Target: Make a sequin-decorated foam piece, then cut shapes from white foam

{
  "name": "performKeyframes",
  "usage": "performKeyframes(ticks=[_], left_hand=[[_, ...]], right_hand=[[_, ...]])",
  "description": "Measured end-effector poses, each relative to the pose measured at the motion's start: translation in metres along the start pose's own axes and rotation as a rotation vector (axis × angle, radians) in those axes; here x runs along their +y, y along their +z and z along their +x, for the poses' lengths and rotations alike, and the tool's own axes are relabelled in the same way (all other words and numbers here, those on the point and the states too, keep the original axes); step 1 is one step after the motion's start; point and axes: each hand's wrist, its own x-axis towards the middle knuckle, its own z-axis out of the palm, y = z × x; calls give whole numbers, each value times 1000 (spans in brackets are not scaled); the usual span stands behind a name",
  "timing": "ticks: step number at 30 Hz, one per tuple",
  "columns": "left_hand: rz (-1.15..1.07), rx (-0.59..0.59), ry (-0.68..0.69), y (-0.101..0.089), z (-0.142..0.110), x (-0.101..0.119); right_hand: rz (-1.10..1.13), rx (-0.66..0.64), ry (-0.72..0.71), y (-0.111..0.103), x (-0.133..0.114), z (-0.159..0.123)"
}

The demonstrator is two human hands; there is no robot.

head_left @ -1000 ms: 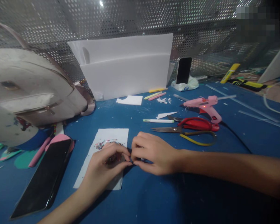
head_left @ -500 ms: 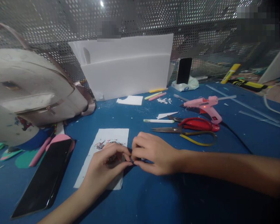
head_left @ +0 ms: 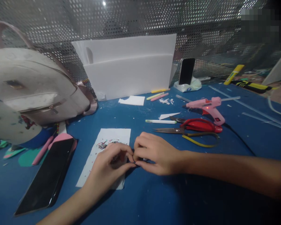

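Note:
My left hand [head_left: 112,161] is over a white sheet of paper [head_left: 112,134], its thumb and fingers curved into a pinch. Fingertip to fingertip with it, my right hand [head_left: 155,153] is also closed in a pinch just past the sheet's right edge. Whatever sits between the fingertips is too small and too covered to make out. A heap of tiny shiny, many-coloured bits [head_left: 103,145] lies on the paper, partly hidden behind my left hand; single bits are scattered around it.
Beyond my right hand lie scissors [head_left: 168,130] with red and yellow handles, a white marker [head_left: 160,122] and a pink glue gun [head_left: 207,106] with its light on. A black phone [head_left: 46,175] lies at left, near a backpack [head_left: 32,81]. White foam boards [head_left: 131,75] stand behind.
The whole view has shifted slightly, so everything sits a little further right. Both hands keep nearly the same pose, fingertips still together.

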Motion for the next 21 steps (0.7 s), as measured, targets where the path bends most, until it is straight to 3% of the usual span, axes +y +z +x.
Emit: performKeyframes(ticks=[13, 21], left_hand=[[19, 31, 75, -3, 1, 2], [-70, 31, 51, -1, 0, 3]], right_hand=[[9, -4, 6, 0, 0, -1], [61, 29, 19, -2, 1, 0]])
